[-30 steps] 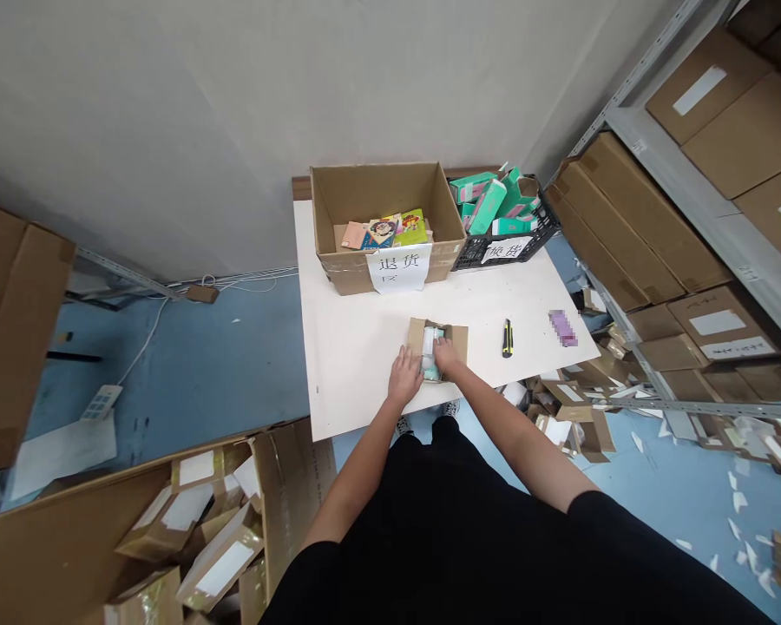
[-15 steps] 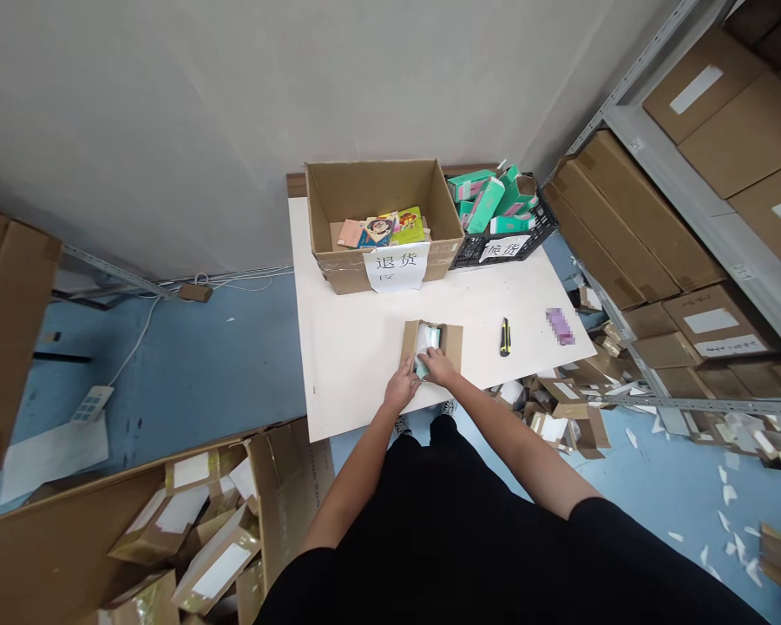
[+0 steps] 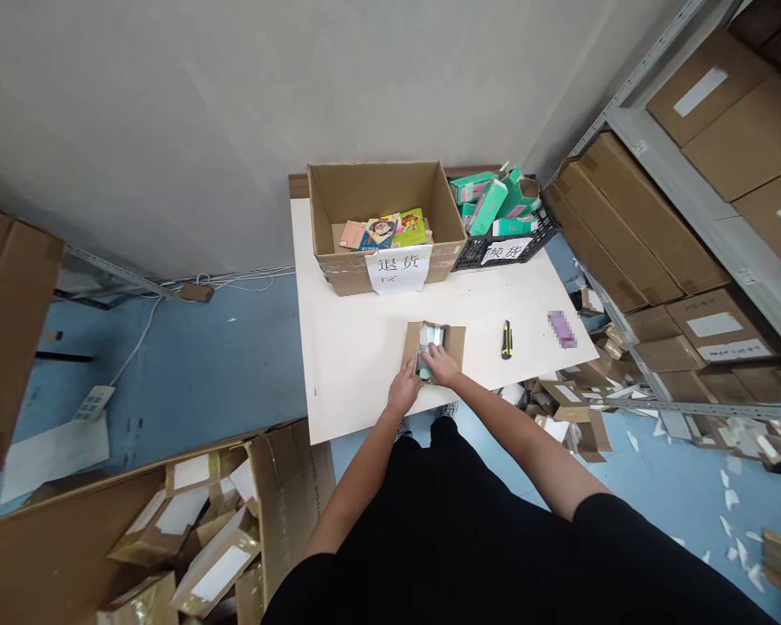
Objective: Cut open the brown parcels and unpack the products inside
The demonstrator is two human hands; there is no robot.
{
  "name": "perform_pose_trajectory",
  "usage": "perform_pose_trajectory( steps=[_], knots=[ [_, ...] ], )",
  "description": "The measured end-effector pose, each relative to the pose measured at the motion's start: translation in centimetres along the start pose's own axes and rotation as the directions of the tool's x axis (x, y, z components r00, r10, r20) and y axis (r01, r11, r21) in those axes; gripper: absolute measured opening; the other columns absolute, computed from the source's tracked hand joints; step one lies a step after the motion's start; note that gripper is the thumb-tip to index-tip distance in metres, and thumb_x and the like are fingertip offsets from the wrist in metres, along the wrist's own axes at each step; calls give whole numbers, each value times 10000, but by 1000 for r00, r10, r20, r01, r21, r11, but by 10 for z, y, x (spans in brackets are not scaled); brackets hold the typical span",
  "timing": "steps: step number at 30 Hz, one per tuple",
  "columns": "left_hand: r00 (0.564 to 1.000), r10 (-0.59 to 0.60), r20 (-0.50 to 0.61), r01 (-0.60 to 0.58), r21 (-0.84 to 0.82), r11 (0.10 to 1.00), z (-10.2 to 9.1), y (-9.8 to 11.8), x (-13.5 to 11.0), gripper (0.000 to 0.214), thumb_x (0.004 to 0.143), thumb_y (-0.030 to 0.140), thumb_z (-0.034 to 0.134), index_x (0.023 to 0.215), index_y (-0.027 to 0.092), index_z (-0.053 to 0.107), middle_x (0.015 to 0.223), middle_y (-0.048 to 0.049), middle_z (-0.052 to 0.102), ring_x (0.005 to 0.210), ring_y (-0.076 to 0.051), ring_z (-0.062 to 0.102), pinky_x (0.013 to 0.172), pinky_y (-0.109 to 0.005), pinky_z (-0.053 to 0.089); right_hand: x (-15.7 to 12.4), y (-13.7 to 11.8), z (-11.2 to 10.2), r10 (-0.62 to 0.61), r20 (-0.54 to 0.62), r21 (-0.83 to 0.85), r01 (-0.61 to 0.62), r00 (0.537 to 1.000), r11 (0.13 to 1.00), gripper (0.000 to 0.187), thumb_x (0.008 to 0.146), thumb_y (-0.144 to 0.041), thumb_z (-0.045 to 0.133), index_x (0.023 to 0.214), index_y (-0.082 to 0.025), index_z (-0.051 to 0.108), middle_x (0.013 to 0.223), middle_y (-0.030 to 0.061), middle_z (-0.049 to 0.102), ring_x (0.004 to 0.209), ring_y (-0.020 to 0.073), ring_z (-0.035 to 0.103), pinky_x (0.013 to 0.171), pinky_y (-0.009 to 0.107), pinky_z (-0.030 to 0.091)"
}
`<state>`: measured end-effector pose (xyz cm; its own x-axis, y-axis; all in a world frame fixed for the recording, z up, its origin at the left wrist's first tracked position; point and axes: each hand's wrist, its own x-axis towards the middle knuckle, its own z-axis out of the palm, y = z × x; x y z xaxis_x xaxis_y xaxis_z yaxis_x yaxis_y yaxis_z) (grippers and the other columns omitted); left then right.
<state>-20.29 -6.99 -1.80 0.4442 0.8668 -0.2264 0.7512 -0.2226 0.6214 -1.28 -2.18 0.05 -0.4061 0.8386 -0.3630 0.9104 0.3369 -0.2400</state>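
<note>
A small cardboard box (image 3: 456, 344) lies at the table's front with its flaps spread. Inside it are pale green packets (image 3: 424, 373) and something whitish and shiny; their exact kind is unclear. My left hand (image 3: 403, 389) is closed on the box's near left edge. My right hand (image 3: 441, 364) reaches into the opening, its fingers bent onto the pale green contents and partly hiding them. Right of the box, a yellow and black utility knife (image 3: 507, 339) rests on the white table (image 3: 344, 365).
Behind stand a large carton (image 3: 338, 274) holding small colourful boxes and a black crate (image 3: 541, 240) of green boxes. A blurred purple item (image 3: 562, 329) lies at right. Shelving (image 3: 709, 208) flanks the table; a big parcel-filled carton (image 3: 286, 486) sits lower left.
The whole view has shifted slightly. Inside the small box, more of the pale green contents shows and less of the white. Both hands stay at the box.
</note>
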Motion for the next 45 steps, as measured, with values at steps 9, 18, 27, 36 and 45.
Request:
perform_pose_trajectory(
  steps=[9, 18, 27, 36, 45],
  knots=[
    [998, -68, 16, 69, -61, 996, 4, 11, 14, 417, 986, 263, 607, 1399, 260, 662, 1743, -46, 386, 1648, -261, 264, 1261, -444, 405, -8, 7, -12, 22, -41, 22, -21, 999, 1000, 788, 754, -232, 919, 1439, -198, 532, 1654, 232, 353, 1423, 405, 414, 1118, 535, 471],
    [997, -33, 71, 37, -57, 998, -6, 7, 19, 309, 933, 213, 689, 1227, 287, 745, 1779, -2, 305, 1666, -291, 200, 1276, -481, 379, -9, 12, -29, 58, -82, 64, -53, 995, 997, 811, 725, -272, 927, 1427, -181, 531, 1662, 237, 311, 1432, 404, 398, 1069, 508, 507],
    [991, -2, 135, 1, 7, 1000, -11, 12, 23, 186, 996, 230, 631, 1084, 240, 795, 1797, 37, 244, 1682, -331, 93, 1264, -512, 413, -16, 23, -38, 61, -164, 34, -56, 985, 998, 783, 714, -265, 941, 1388, -198, 549, 1658, 225, 323, 1389, 408, 443, 1034, 537, 530],
    [998, 28, 63, -34, 99, 994, 2, 7, 25, 309, 1070, 241, 507, 1203, 259, 785, 1731, 1, 398, 1650, -330, 214, 1279, -487, 382, -12, 19, -31, 85, -178, -1, -87, 980, 996, 746, 716, -269, 942, 1355, -177, 569, 1667, 245, 330, 1380, 426, 472, 1078, 553, 485],
    [997, 76, 33, -80, 149, 986, 14, 3, 24, 338, 1026, 151, 512, 1236, 232, 765, 1266, -105, 682, 1538, -315, 375, 1293, -498, 330, -12, 25, -28, 106, -171, 4, -107, 980, 994, 754, 736, -324, 931, 1376, -161, 566, 1703, 260, 292, 1433, 439, 437, 1109, 554, 448]
  ],
)
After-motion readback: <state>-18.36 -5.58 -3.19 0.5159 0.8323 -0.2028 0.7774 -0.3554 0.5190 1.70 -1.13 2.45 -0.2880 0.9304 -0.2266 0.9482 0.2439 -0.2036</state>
